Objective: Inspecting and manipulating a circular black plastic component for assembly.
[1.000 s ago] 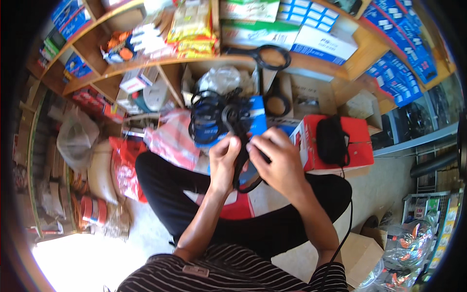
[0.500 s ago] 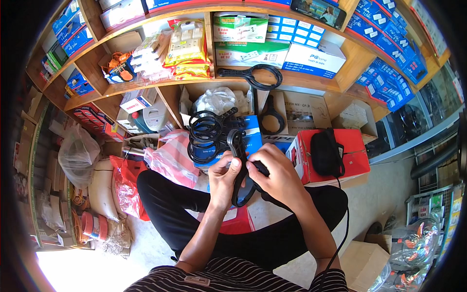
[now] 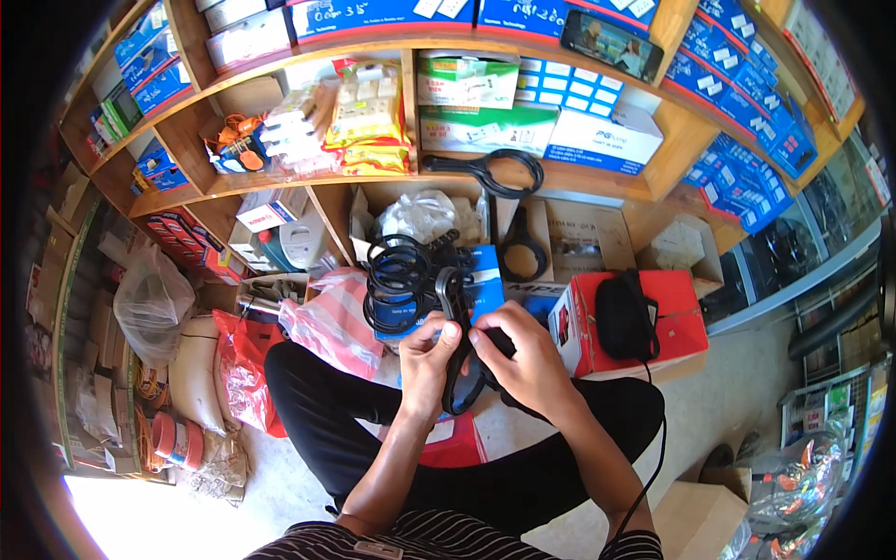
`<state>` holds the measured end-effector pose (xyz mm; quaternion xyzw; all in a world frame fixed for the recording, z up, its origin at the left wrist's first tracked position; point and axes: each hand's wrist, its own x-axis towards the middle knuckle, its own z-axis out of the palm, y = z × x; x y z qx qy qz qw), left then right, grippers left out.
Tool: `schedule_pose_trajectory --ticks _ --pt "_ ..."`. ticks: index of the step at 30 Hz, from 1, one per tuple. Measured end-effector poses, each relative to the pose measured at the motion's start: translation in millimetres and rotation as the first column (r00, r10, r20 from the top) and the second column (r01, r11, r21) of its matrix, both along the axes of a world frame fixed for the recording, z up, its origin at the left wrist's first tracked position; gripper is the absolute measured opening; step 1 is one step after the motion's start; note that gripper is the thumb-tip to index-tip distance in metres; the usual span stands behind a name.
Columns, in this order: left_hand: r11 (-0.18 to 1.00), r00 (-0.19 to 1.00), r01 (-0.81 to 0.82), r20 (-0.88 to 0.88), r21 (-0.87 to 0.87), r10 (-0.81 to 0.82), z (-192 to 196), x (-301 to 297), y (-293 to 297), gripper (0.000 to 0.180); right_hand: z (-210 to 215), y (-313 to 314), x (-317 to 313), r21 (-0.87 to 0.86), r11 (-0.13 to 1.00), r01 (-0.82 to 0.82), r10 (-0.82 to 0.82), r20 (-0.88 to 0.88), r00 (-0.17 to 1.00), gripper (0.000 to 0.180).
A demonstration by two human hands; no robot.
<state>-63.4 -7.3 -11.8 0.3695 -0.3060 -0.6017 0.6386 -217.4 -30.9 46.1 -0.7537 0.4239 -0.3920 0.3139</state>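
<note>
In front of my crossed legs, a black plastic filter wrench [image 3: 454, 378] is tilted nearly edge-on, with its handle end pointing away from me. My left hand [image 3: 427, 359] is closed round its left side, thumb along the top. From the right, my right hand [image 3: 528, 359] is closed with bent fingers at the same wrench, and its fingertips are partly hidden. Another dark part shows under the right palm, too covered to make out. Just beyond, several black ring wrenches [image 3: 392, 280] lie heaped on a blue box [image 3: 486, 264].
Another ring wrench [image 3: 511, 175] lies on the shelf edge, and one [image 3: 525, 254] leans against cartons below. A red box [image 3: 679, 313] at right carries a black pouch [image 3: 627, 315] with a cable running toward me. Plastic bags [image 3: 334, 313] lie at left. A phone [image 3: 611, 45] rests high on the shelf.
The whole view has shifted, so the shelves sit slightly lower in the picture. My hands keep hold of the filter wrench, with the right fingers slightly rearranged.
</note>
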Motion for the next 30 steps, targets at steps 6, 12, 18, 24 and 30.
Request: schedule_pose_trajectory --ticks 6,12,18,24,30 --pt "0.997 0.998 0.058 -0.035 0.047 -0.056 12 5 4 0.040 7 0 0 -0.136 0.988 -0.075 0.064 -0.086 0.994 0.013" --pt "1.000 0.999 -0.030 0.012 0.005 0.030 14 4 6 0.044 5 -2 8 -0.162 0.987 -0.007 0.005 -0.015 1.000 0.013" --pt "0.995 0.995 -0.100 0.027 -0.002 0.100 13 5 4 0.044 -4 -2 15 -0.124 0.992 0.027 -0.023 0.035 0.999 0.013" --pt "0.999 0.998 -0.052 0.032 0.017 0.051 10 5 3 0.042 -7 -3 18 -0.291 0.957 0.013 -0.018 -0.014 1.000 0.011" --pt "0.994 0.994 -0.105 0.043 0.029 0.103 19 11 7 0.044 -3 1 20 -0.298 0.954 -0.023 0.007 -0.056 0.998 0.013"
